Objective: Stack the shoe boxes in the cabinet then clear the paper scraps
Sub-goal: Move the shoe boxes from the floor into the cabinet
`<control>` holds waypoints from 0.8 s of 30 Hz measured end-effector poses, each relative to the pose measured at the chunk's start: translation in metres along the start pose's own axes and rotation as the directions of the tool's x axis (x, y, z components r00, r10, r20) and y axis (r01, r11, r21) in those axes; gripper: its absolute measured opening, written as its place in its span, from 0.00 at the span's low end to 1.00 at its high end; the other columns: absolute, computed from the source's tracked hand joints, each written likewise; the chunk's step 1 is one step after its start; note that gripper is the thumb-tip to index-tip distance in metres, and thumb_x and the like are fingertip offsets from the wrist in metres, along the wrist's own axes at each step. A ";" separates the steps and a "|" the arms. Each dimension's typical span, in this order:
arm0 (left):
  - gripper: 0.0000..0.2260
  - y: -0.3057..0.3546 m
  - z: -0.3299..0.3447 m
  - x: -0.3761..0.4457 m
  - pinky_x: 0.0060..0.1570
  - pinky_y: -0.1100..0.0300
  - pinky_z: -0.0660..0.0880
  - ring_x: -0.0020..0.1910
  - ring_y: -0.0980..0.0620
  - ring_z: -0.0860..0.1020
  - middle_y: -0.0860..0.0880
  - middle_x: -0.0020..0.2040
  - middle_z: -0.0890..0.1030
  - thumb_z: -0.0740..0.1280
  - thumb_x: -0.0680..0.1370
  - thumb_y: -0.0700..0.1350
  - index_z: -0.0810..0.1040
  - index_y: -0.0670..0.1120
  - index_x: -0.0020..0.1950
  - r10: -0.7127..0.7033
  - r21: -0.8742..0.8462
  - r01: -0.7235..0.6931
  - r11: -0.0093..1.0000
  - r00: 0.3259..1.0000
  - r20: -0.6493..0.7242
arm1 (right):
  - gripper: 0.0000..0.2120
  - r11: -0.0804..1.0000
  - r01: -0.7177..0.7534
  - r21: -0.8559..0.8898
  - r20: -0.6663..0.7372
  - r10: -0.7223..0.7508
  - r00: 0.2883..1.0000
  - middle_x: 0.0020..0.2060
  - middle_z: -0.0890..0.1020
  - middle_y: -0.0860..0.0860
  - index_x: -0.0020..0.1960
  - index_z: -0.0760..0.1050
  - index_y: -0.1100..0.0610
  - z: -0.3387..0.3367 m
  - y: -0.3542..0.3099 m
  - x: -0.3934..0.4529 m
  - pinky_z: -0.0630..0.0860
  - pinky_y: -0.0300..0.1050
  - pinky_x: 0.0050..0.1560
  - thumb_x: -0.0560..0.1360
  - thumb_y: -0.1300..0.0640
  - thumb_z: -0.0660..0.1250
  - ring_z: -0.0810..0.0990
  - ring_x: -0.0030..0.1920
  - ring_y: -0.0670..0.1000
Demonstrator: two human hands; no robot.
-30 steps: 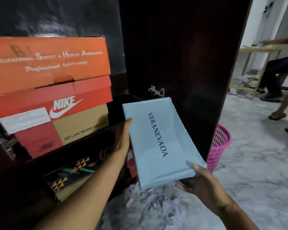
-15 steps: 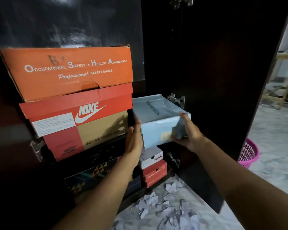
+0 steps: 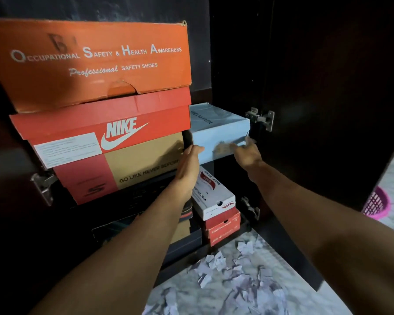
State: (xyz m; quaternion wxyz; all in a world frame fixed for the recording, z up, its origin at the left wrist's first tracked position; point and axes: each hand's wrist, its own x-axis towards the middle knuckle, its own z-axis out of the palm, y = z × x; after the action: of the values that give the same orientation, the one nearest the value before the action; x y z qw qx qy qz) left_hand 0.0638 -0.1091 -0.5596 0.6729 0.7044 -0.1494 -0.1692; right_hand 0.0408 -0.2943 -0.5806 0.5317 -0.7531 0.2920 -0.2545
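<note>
A light blue shoe box (image 3: 218, 130) lies on the cabinet's upper shelf, to the right of a red and tan Nike box (image 3: 100, 144) with an orange safety-shoes box (image 3: 89, 64) stacked on it. My left hand (image 3: 189, 164) is at the blue box's lower left front corner, wedged beside the Nike box. At its lower right corner is my right hand (image 3: 246, 153), blurred. Below, a white Skechers box (image 3: 212, 196) rests on a red box (image 3: 223, 228). Torn paper scraps (image 3: 237, 276) litter the marble floor in front of the cabinet.
The dark cabinet door (image 3: 328, 87) stands open on the right, its metal hinge (image 3: 261, 118) right next to the blue box. A pink plastic basket (image 3: 377, 203) shows behind the door on the floor. Dark boxes fill the lower left shelf.
The blue box went from held in the open air, lid facing me, into the shelf gap beside the Nike box, and both hands have pushed it further in.
</note>
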 end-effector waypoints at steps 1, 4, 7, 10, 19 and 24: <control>0.19 -0.002 0.000 0.005 0.70 0.49 0.69 0.69 0.50 0.73 0.49 0.73 0.73 0.62 0.80 0.55 0.73 0.52 0.70 -0.004 0.001 0.004 1.000 1.000 0.015 | 0.27 1.000 0.012 -0.012 0.026 -0.012 1.000 0.67 0.78 0.54 0.73 0.72 0.58 0.002 -0.002 0.000 0.73 0.55 0.71 0.78 0.47 0.68 0.77 0.68 0.58; 0.25 -0.001 0.002 0.006 0.53 0.57 0.71 0.52 0.57 0.77 0.50 0.63 0.77 0.63 0.79 0.57 0.72 0.50 0.74 -0.024 -0.005 0.024 1.000 0.999 0.037 | 0.20 0.997 0.057 -0.044 0.122 -0.051 0.991 0.69 0.78 0.58 0.69 0.78 0.60 0.005 -0.001 0.001 0.70 0.53 0.73 0.81 0.52 0.66 0.75 0.71 0.59; 0.26 -0.005 0.007 0.004 0.49 0.58 0.71 0.50 0.56 0.77 0.51 0.59 0.77 0.63 0.77 0.59 0.73 0.50 0.72 -0.006 -0.016 0.006 1.000 1.000 0.005 | 0.17 0.993 0.092 -0.069 0.130 -0.082 0.988 0.67 0.81 0.58 0.66 0.81 0.57 0.003 0.003 -0.007 0.73 0.52 0.71 0.82 0.52 0.65 0.78 0.69 0.60; 0.17 -0.016 0.016 -0.004 0.55 0.53 0.75 0.55 0.48 0.80 0.50 0.60 0.81 0.64 0.76 0.56 0.78 0.52 0.62 0.066 0.041 -0.060 0.997 0.986 -0.154 | 0.15 0.991 0.122 -0.049 0.064 -0.119 0.991 0.64 0.83 0.57 0.63 0.83 0.56 -0.012 0.009 -0.027 0.75 0.53 0.69 0.79 0.51 0.68 0.80 0.65 0.58; 0.09 -0.033 0.118 -0.089 0.37 0.70 0.76 0.43 0.55 0.81 0.52 0.47 0.83 0.64 0.82 0.40 0.83 0.44 0.57 0.097 0.053 -0.107 0.993 0.982 0.164 | 0.06 0.984 0.161 -0.072 0.043 -0.158 0.987 0.49 0.87 0.45 0.55 0.84 0.53 -0.138 0.058 -0.152 0.77 0.35 0.55 0.79 0.56 0.71 0.84 0.51 0.42; 0.09 -0.067 0.208 -0.146 0.39 0.63 0.74 0.37 0.54 0.82 0.46 0.44 0.84 0.64 0.82 0.38 0.84 0.43 0.55 0.041 0.085 -0.083 0.993 0.911 0.410 | 0.05 0.993 0.041 -0.111 -0.091 -0.051 0.995 0.45 0.86 0.48 0.52 0.84 0.61 -0.246 0.117 -0.235 0.73 0.26 0.46 0.79 0.64 0.70 0.81 0.41 0.33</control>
State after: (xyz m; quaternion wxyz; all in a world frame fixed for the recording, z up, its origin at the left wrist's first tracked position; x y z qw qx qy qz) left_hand -0.1598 -0.2289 -0.6286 0.5956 0.6816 -0.3170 -0.2832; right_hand -0.3143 -0.3190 -0.6335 0.4695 -0.7749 0.3127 -0.2851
